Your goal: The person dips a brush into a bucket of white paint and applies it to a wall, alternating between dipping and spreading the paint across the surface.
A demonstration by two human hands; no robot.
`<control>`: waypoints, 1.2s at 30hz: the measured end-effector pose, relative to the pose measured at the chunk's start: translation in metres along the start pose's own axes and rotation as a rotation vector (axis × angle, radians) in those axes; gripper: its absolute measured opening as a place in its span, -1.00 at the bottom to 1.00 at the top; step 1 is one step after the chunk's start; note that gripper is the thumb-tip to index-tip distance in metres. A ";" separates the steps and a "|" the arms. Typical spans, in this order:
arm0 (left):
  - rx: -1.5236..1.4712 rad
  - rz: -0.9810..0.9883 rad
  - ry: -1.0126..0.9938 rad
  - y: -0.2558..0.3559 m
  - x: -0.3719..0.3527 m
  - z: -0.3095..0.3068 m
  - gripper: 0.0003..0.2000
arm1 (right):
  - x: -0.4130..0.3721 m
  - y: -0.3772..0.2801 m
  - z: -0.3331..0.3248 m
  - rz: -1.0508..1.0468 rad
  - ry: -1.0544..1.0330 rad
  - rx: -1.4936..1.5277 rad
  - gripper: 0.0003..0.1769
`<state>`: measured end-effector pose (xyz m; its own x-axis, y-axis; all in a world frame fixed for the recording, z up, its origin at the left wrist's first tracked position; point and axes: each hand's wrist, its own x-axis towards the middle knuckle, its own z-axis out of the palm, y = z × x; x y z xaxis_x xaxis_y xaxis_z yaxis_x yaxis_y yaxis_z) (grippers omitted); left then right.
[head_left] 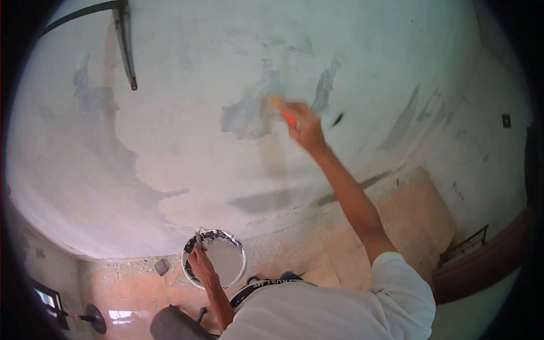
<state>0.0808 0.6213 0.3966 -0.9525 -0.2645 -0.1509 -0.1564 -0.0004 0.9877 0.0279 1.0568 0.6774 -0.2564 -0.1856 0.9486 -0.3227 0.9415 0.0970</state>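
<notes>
My right hand (306,126) reaches up to the wall (187,124), its fingers closed round the red handle of a paintbrush (276,102). The brush has a yellow part near its head, and motion blurs its tip, which overlaps a grey bare patch in the wall's pale coat. Lower down, my left hand (202,262) grips the rim and wire handle of a round white bucket (245,266). Pale, creamy liquid fills part of the bucket, and dark and white smears mark its inner wall.
A dark metal bracket (126,48) juts from the wall at upper left. Debris lies along the tiled floor (309,249), with a small block (161,267) left of the bucket. A dark round-based object (96,319) stands at lower left. A reddish-brown piece (487,266) curves along the right.
</notes>
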 end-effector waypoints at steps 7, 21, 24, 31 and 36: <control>0.104 0.075 0.032 -0.010 -0.005 0.004 -0.52 | 0.084 0.026 -0.040 -0.008 0.318 -0.079 -0.66; 0.050 0.036 0.017 -0.011 -0.007 0.008 -0.51 | -0.035 0.018 -0.019 0.174 0.198 0.009 -0.63; 0.054 0.033 0.009 -0.008 -0.004 0.003 -0.51 | -0.047 -0.020 -0.019 0.214 0.195 0.063 -0.65; 0.013 -0.065 0.010 -0.008 0.002 -0.005 -0.50 | -0.206 -0.207 0.037 0.638 -0.648 0.859 -0.77; 0.031 0.012 -0.069 -0.007 -0.006 -0.015 -0.47 | -0.273 -0.289 0.109 0.613 -0.810 0.882 -0.77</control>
<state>0.0913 0.6079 0.3908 -0.9698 -0.1974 -0.1430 -0.1523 0.0328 0.9878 0.0921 0.8045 0.3574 -0.9334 -0.2041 0.2951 -0.3584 0.4947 -0.7917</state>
